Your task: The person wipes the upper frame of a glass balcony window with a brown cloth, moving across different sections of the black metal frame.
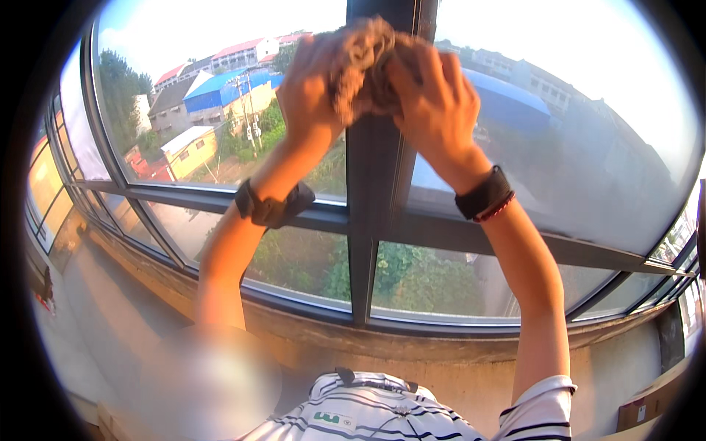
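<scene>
Cloth [364, 70], brown, rough and crumpled, is bunched between both hands in front of the dark upright post [364, 187] parting two panes. The left hand [312, 99] grips its left side, fingers curled in; the right hand [441, 106] clutches its right side with bent fingers. Blur there makes it hard to say whether the cloth presses on the post. The left pane [220, 151] and the hazy right pane [588, 165] spread out sideways from the hands, while a straight crossbar [456, 231] bounds them below, behind the forearms. A small label with green print sits on the striped fabric shirt [382, 400]; another, whitish and too small to read, marks the brown box [629, 417] at lower right. Broad dark bands circle both wrists, with a thin red bracelet [495, 209] on the right.
</scene>
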`<state>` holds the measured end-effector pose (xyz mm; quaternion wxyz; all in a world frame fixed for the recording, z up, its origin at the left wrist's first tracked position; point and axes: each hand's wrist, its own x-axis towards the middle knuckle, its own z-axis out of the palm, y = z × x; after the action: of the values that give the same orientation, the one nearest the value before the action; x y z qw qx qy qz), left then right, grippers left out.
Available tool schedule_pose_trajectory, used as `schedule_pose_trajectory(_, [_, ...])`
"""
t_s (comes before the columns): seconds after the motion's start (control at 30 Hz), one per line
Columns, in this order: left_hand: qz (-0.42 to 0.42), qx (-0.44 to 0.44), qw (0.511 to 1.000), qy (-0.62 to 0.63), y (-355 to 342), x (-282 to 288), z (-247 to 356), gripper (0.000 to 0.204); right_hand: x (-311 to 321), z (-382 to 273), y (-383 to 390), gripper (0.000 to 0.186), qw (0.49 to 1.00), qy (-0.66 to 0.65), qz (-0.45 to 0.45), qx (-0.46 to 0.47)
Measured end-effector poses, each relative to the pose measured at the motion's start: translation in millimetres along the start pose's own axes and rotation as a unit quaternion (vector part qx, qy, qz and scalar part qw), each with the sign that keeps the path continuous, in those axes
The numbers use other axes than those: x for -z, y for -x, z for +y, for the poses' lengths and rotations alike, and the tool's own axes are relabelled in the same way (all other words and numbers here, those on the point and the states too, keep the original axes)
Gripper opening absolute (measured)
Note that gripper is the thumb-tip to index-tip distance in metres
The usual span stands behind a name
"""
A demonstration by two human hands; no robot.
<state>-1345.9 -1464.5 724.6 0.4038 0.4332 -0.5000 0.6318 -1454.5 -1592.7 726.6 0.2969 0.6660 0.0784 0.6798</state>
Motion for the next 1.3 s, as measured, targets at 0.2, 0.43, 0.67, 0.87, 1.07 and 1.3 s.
schedule_pose_trajectory(0.2, [-0.183, 0.093, 0.978, 0.034, 155.5, 45.9, 57.6, 0.067, 45.0, -72.7, 127.1, 0.029, 0.981, -0.131, -0.138, -0.035])
schedule_pose_trajectory(0.43, [-0.169, 0.19, 0.964, 0.085, 205.4, 36.6, 99.9, 0.066, 63.9, -73.6, 152.7, 0.024, 0.971, -0.146, -0.183, -0.054])
schedule_pose_trajectory(0.67, [-0.19, 0.287, 0.93, 0.129, 201.9, 5.1, 165.0, 0.075, 92.2, -25.4, 164.1, 0.018, 0.952, -0.167, -0.248, -0.057])
schedule_pose_trajectory(0.87, [-0.135, 0.449, 0.82, 0.329, 194.7, -43.3, 245.4, 0.051, 137.6, 29.5, 185.1, 0.018, 0.942, -0.137, -0.303, -0.045])
schedule_pose_trajectory(1.07, [-0.041, 0.485, 0.804, 0.34, 191.3, -91.7, 313.2, 0.045, 169.3, 67.9, 210.6, 0.023, 0.926, -0.179, -0.309, -0.121])
schedule_pose_trajectory(1.3, [-0.093, 0.418, 0.878, 0.217, 189.4, -133.4, 361.1, 0.044, 192.7, 110.0, 233.7, 0.016, 0.908, -0.219, -0.285, -0.217])
